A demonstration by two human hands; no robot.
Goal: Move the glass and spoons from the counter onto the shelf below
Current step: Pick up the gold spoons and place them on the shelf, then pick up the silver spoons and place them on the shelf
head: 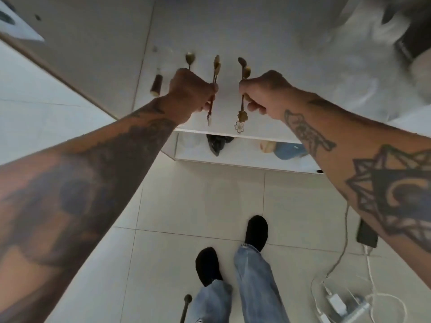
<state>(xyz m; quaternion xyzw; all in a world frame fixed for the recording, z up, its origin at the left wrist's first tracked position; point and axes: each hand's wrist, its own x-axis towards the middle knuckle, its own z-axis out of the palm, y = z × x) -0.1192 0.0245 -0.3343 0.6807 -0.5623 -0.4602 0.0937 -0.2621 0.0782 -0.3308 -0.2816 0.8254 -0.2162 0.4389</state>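
Both fists are closed over the white table [256, 66], the left hand [190, 93] and right hand [262, 92] each gripping what look like two gold spoons [243, 66], bowls pointing away, handles running back toward the person, above the shelf [245, 159]

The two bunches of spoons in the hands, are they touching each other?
Apart. The head view shows bare white counter between the spoons in the left hand and the spoons in the right hand.
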